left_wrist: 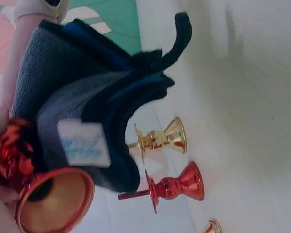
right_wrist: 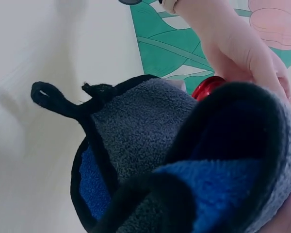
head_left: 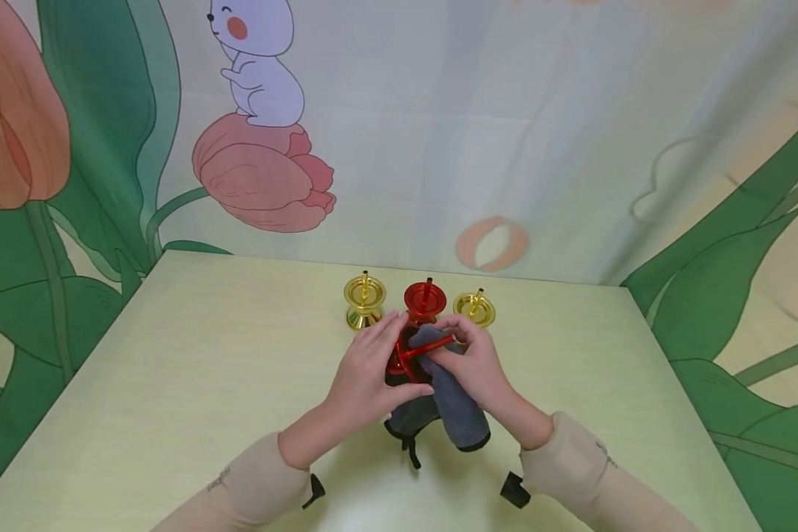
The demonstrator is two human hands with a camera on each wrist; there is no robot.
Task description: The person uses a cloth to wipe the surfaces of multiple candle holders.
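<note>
My left hand (head_left: 362,373) grips a red metal candle holder (head_left: 432,346) that lies tilted, its spike pointing right. The left wrist view shows its hollow, flared base (left_wrist: 58,199) with a gold-toned inside. A grey and blue microfiber cloth (head_left: 462,414) with black edging is in my right hand (head_left: 475,362), whose fingers pinch it against the holder's dish near the spike. Folds of the cloth hang below both hands. In the right wrist view the cloth (right_wrist: 140,121) covers most of the holder, with just a bit of red showing beside the left hand (right_wrist: 247,58).
Behind the hands stand a gold candle holder (head_left: 365,294), a red one (head_left: 425,299) and another gold one (head_left: 475,309), in a row on the pale table (head_left: 239,355). A curtain (head_left: 399,133) printed with flowers and an animal hangs behind the table's back edge.
</note>
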